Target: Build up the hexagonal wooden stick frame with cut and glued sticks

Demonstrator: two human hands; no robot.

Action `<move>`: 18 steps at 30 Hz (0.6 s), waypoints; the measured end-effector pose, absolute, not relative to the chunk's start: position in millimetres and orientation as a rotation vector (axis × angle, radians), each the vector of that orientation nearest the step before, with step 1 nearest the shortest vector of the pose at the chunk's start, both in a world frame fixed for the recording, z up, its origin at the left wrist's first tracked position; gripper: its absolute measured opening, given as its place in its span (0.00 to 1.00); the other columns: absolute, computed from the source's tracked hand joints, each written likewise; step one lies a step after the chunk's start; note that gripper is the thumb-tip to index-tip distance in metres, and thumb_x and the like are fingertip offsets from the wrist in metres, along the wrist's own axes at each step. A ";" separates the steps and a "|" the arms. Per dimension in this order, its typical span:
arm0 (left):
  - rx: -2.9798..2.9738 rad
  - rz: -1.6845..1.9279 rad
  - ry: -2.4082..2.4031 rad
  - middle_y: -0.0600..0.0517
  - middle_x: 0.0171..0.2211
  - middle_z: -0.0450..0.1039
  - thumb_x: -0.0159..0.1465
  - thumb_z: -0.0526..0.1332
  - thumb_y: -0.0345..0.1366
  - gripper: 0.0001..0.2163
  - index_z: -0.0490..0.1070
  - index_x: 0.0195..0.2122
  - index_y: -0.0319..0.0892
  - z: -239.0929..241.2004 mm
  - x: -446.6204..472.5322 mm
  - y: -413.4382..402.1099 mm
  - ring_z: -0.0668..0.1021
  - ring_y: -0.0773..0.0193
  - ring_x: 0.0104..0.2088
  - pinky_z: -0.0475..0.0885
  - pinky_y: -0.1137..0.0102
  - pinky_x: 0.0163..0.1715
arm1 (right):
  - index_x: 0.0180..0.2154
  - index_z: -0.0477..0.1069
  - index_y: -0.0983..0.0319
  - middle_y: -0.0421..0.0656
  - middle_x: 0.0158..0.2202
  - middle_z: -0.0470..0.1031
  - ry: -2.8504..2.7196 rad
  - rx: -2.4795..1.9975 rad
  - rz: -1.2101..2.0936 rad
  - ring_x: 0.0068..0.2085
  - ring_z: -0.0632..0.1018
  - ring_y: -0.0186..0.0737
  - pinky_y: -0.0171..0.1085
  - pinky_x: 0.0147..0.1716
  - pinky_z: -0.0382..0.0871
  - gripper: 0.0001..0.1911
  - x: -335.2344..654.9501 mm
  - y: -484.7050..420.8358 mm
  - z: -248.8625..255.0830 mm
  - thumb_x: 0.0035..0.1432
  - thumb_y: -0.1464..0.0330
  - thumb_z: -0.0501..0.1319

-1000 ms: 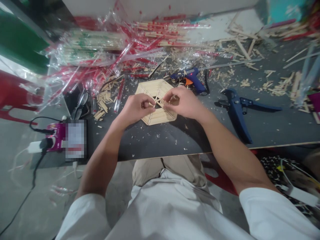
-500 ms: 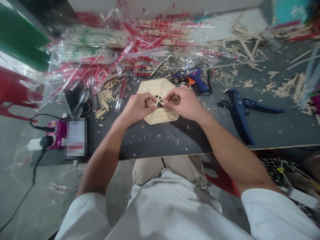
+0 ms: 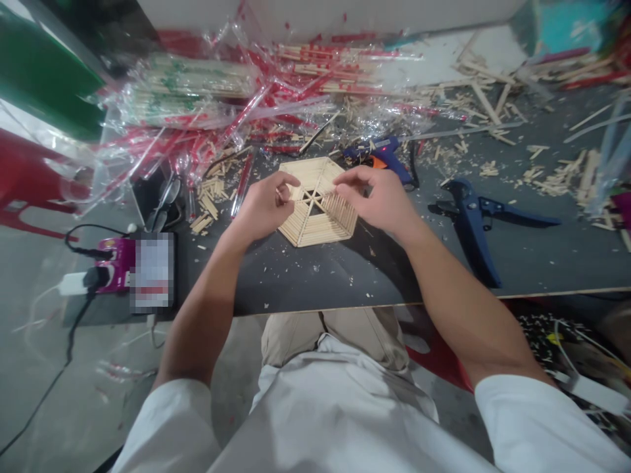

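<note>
A hexagonal panel [image 3: 315, 231] built from pale wooden sticks lies on the dark tabletop in front of me. Spoke-like sticks cross at its centre, with small dark gaps between them. My left hand [image 3: 269, 205] is beside its left edge, thumb and forefinger apart, the other fingers loosely curled. Over the panel's right part is my right hand [image 3: 377, 197], forefinger and thumb stretched toward the centre with a narrow gap between their tips. I see nothing held in either hand. Behind my right hand lies a blue glue gun [image 3: 394, 157] with an orange trigger.
Blue cutters [image 3: 470, 223] lie to the right. Clear and red plastic wrappers [image 3: 256, 98] and bundled sticks [image 3: 197, 75] crowd the back. Stick offcuts [image 3: 210, 203] are scattered about. A phone [image 3: 152, 270], a purple power adapter [image 3: 118, 263] and glasses [image 3: 167, 197] are at left.
Both hands have drawn outward from the panel's centre, the left one to the left and the right one to the right. The crossed sticks at the centre now show more fully.
</note>
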State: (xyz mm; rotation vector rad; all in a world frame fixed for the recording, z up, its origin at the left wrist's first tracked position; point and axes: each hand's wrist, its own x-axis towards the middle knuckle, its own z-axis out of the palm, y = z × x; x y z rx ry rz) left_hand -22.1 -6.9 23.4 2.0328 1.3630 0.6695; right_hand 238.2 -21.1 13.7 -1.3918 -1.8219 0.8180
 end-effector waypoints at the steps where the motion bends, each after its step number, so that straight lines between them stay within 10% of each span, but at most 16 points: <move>1: 2.020 0.701 1.386 0.53 0.35 0.75 0.62 0.63 0.29 0.17 0.77 0.52 0.43 23.1 -21.5 -6.5 0.74 0.67 0.30 0.71 0.69 0.33 | 0.44 0.80 0.59 0.48 0.42 0.85 -1.773 -1.388 0.807 0.42 0.82 0.48 0.50 0.49 0.77 0.14 238.2 -20.9 14.1 0.69 0.57 0.63; 12: 2.218 0.735 1.527 0.48 0.43 0.80 0.68 0.60 0.29 0.11 0.75 0.51 0.44 18.9 -19.9 -1.8 0.77 0.62 0.36 0.74 0.63 0.46 | 0.40 0.68 0.55 0.43 0.33 0.77 -1.652 -1.318 0.845 0.30 0.78 0.40 0.43 0.35 0.75 0.27 233.9 -20.3 7.0 0.72 0.39 0.52; 18: 2.305 0.564 1.548 0.46 0.46 0.80 0.71 0.59 0.33 0.10 0.77 0.50 0.45 23.9 -14.8 -9.2 0.78 0.60 0.37 0.72 0.63 0.42 | 0.39 0.75 0.57 0.45 0.33 0.78 -1.942 -1.284 0.736 0.32 0.75 0.43 0.46 0.39 0.71 0.21 240.8 -17.9 13.3 0.72 0.49 0.57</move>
